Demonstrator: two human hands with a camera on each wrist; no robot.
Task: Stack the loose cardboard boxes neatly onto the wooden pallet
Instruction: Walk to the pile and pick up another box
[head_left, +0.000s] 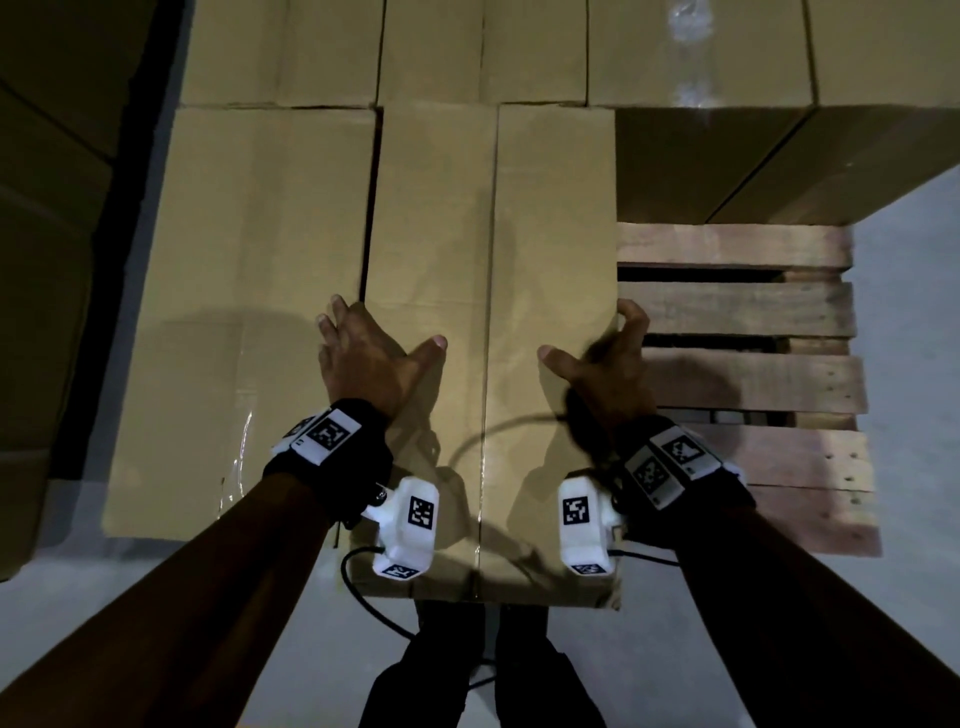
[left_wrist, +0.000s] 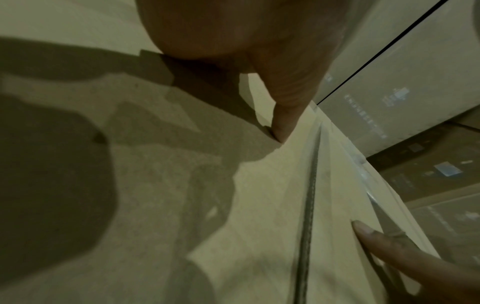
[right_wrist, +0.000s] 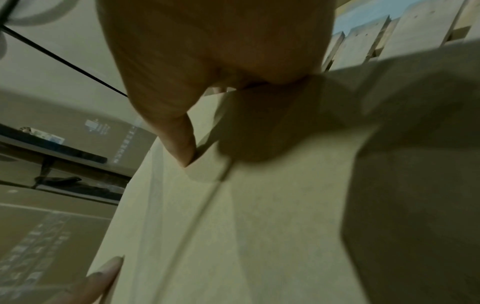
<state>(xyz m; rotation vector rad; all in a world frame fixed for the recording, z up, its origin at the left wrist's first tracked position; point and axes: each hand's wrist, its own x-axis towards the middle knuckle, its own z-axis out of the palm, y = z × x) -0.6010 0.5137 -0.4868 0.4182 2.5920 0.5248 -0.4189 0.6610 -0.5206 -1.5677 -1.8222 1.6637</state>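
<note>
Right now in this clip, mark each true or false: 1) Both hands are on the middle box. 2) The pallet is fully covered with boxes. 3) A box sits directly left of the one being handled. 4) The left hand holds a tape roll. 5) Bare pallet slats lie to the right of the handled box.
1) True: the left hand and right hand rest on the middle box.
2) False: slats of the pallet are bare.
3) True: the left box lies alongside it.
4) False: it holds nothing, only touches the cardboard.
5) True.
</note>
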